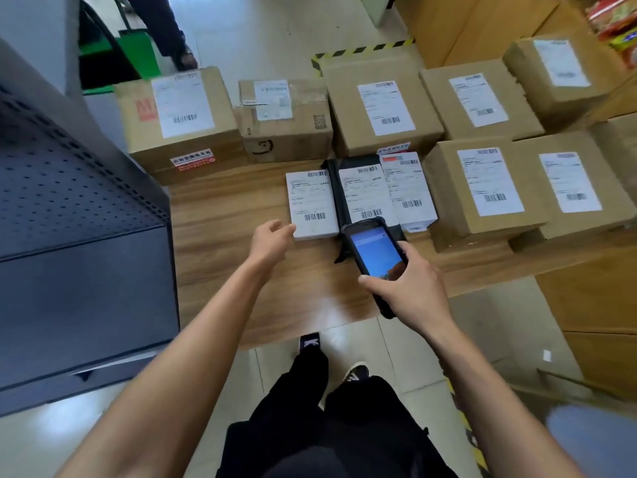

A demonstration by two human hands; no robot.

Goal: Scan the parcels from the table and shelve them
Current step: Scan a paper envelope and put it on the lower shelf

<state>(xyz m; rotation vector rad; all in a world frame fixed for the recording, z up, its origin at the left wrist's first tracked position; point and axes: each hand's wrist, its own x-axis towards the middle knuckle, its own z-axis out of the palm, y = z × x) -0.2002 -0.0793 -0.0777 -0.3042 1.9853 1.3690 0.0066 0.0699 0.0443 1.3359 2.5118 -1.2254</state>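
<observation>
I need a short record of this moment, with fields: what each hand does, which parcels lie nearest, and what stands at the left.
left hand: left hand reaches, fingers relaxed, to the near corner of the white flat parcel
right hand: right hand holds the handheld scanner, screen lit
nearest parcels: white flat parcel, black flat parcel, another white one, side by side on the wooden table
behind them: cardboard boxes with labels
at left: dark metal shelf
</observation>
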